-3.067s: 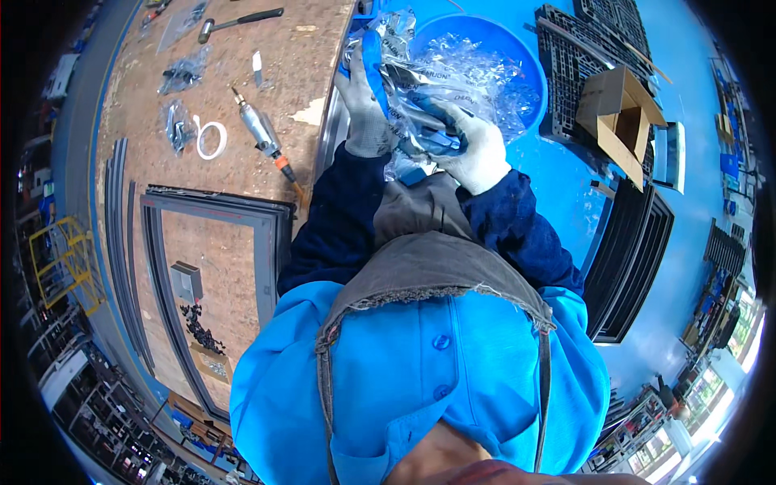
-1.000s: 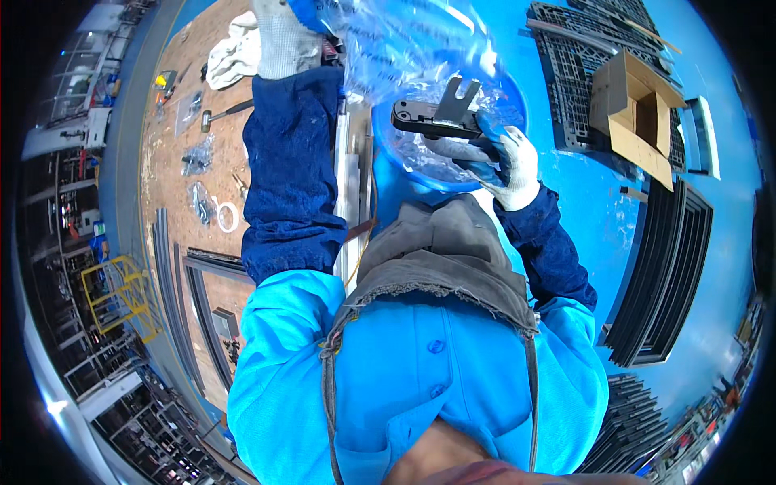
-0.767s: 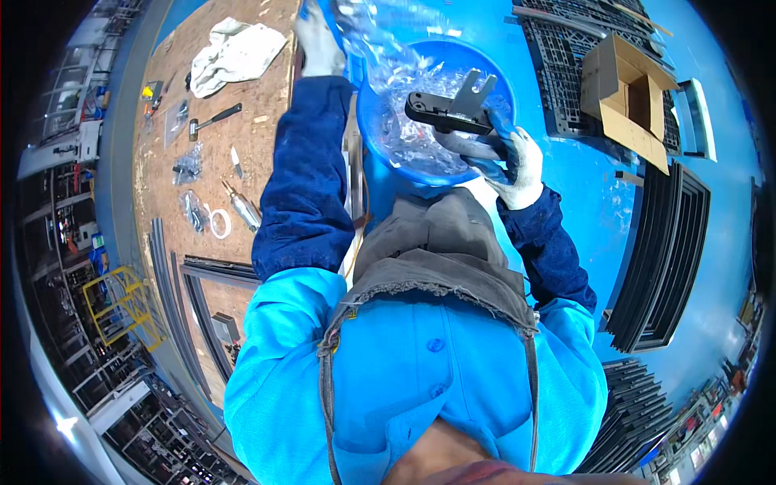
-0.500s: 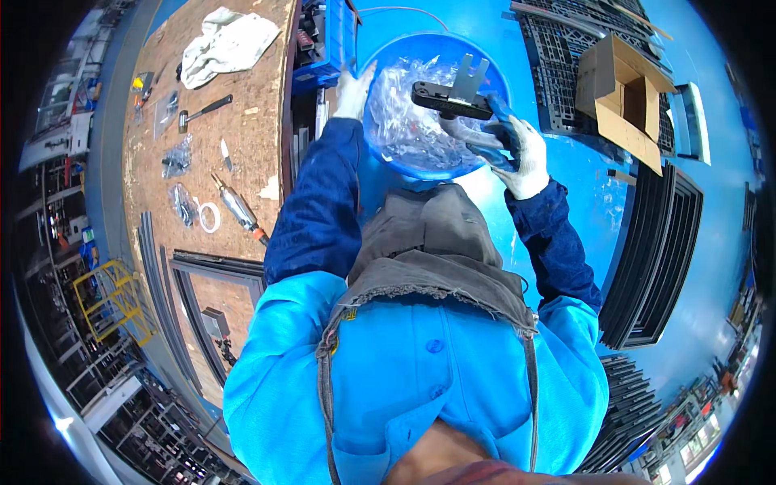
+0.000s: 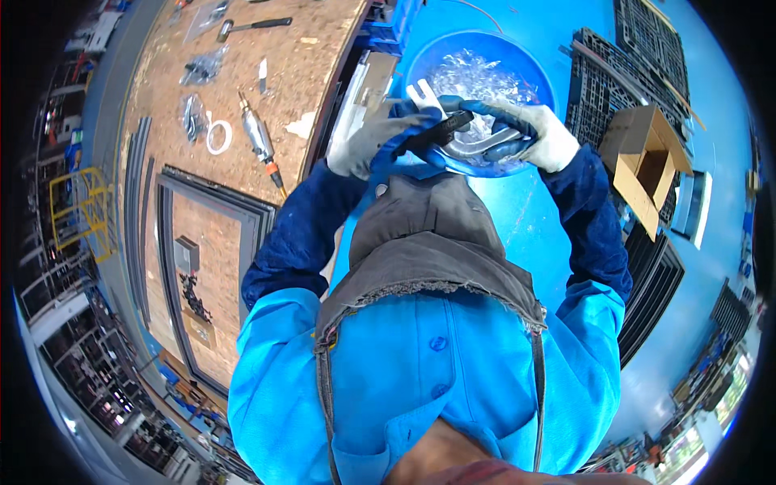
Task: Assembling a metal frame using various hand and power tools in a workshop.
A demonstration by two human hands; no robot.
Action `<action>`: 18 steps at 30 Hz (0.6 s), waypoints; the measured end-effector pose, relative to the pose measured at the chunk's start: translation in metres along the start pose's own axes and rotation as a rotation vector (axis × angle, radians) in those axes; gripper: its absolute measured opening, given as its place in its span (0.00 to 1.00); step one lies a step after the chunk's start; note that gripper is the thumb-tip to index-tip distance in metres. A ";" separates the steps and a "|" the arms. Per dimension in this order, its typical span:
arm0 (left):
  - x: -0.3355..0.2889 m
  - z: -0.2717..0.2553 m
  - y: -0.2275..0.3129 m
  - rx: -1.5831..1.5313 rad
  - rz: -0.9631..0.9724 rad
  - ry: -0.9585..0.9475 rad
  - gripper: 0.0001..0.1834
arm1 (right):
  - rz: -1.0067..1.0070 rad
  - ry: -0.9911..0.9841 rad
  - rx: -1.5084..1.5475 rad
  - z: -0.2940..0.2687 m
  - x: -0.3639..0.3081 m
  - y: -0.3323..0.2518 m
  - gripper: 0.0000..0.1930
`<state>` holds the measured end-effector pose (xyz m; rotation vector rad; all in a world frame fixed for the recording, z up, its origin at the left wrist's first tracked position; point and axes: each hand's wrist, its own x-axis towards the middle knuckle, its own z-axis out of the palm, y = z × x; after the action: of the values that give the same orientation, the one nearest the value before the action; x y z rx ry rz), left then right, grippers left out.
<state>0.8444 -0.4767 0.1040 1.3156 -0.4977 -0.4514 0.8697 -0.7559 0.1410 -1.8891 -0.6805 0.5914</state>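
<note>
Both my hands wear white gloves with blue-coated fingers. Between them, over the near side of a round blue tub [image 5: 551,81], is a handle [image 5: 478,149] with a curved silver lever, a black base and a pale two-pronged fork sticking up. My right hand [image 5: 537,133] is closed around the lever end. Fingers of my left hand [image 5: 368,141] are wrapped about the black base, covering part of it. Crumpled clear plastic film [image 5: 473,74] fills the tub beyond the hands.
At left, a wooden workbench [image 5: 283,69] carries a hammer [image 5: 255,27], a power driver [image 5: 257,136], a white ring [image 5: 218,136], small bagged parts [image 5: 204,66] and a dark frame [image 5: 166,267]. To the right are black pallets [image 5: 602,93], an open cardboard box [image 5: 638,162] and stacked dark frames [image 5: 651,303].
My left hand has come from the tub's left rim onto the handle's base. The handle has turned and come lower and nearer my body. My view has shifted, showing more of the near bench.
</note>
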 end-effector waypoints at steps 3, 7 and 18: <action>-0.029 0.005 -0.007 -0.622 -0.241 0.278 0.28 | -0.175 0.182 0.082 0.006 0.031 -0.020 0.47; -0.038 0.015 0.007 -1.099 0.037 0.335 0.15 | -0.192 0.700 0.622 0.056 0.080 -0.049 0.40; -0.079 0.020 0.027 0.303 0.317 1.125 0.16 | -0.297 0.437 0.746 0.171 0.131 -0.076 0.36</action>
<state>0.7700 -0.4418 0.1271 1.5165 0.1926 0.6535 0.8363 -0.5305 0.1326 -1.1311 -0.3639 0.1792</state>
